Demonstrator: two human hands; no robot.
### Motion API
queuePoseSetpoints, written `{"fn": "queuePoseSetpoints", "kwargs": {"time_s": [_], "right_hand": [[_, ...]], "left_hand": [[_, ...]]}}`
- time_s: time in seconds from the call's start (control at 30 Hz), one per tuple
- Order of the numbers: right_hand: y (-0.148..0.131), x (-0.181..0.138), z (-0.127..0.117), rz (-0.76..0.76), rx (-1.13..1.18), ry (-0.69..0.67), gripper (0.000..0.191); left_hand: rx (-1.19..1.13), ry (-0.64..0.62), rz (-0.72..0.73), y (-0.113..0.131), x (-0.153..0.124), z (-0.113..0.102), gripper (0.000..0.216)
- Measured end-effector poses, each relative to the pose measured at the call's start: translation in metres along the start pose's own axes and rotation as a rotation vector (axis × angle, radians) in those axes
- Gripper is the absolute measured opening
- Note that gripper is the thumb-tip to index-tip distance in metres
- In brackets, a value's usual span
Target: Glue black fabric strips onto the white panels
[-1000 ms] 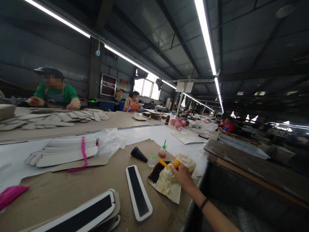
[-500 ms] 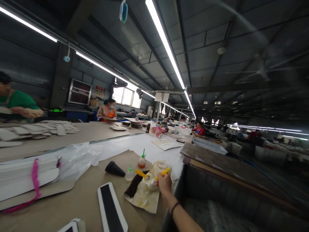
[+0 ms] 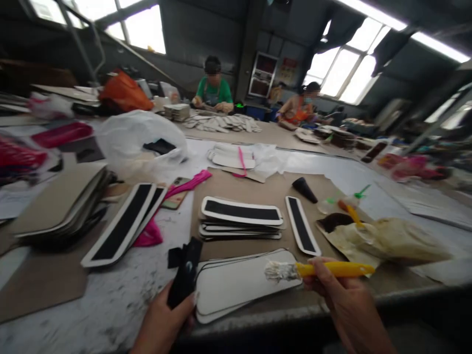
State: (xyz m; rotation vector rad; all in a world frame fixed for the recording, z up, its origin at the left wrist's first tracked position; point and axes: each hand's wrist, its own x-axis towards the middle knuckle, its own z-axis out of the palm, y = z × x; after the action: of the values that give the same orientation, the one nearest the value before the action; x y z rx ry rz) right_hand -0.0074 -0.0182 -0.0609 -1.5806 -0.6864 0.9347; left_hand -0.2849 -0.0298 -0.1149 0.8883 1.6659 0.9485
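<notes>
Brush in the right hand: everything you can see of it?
The brush has a smooth yellow handle, plastic by its look, and bristles clumped with whitish paste. It is held roughly level, bristles toward the person's left, over the pale stacked boards. The right hand grips the handle, thumb on top. Whether the bristles touch the boards can't be told.

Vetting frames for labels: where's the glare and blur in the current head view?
Head view: windows blown out; green-tipped bottles at right smeared; yellow-handled brush in the right hand fairly readable; lower-right corner very dark.
</notes>
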Motion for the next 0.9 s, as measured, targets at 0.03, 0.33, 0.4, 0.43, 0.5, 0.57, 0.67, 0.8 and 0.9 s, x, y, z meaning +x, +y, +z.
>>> {"fn": "queuePoseSetpoints", "kwargs": {"time_s": [0.03, 0.33, 0.4, 0.43, 0.5, 0.57, 0.67, 0.8, 0.9], "right_hand": [[0.006, -0.010, 0.017, 0.017, -0.006, -0.066, 0.050], [0.028, -0.051, 0.082, -0.076, -0.180, -0.212, 0.039], [0.023, -0.057, 0.085, -0.097, -0.232, -0.158, 0.037], [0.021, -0.059, 0.086, -0.094, -0.249, -0.141, 0.036], [0.019, -0.064, 0.091, -0.076, -0.251, -0.138, 0.036], [0.021, -0.065, 0.095, -0.065, -0.228, -0.159, 0.037], [0.024, -0.062, 0.097, -0.107, -0.232, -0.163, 0.037], [0.019, -0.066, 0.100, -0.160, -0.320, -0.116, 0.034], [0.018, -0.073, 0.106, -0.131, -0.265, -0.156, 0.032]], "left_hand": [[-0.048, -0.018, -0.035, -0.001, 0.001, -0.002, 0.025], [-0.163, -0.104, -0.134, 0.007, 0.008, -0.001, 0.026], [-0.162, -0.120, -0.135, 0.007, 0.008, -0.003, 0.025], [-0.162, -0.127, -0.134, 0.007, 0.008, -0.003, 0.025], [-0.166, -0.137, -0.134, 0.005, 0.008, -0.004, 0.026], [-0.171, -0.147, -0.131, 0.004, 0.009, -0.005, 0.028], [-0.166, -0.178, -0.115, 0.003, 0.008, -0.005, 0.030], [-0.146, -0.186, -0.119, 0.004, 0.008, -0.006, 0.032], [-0.137, -0.174, -0.116, 0.003, 0.009, -0.006, 0.032]]}}
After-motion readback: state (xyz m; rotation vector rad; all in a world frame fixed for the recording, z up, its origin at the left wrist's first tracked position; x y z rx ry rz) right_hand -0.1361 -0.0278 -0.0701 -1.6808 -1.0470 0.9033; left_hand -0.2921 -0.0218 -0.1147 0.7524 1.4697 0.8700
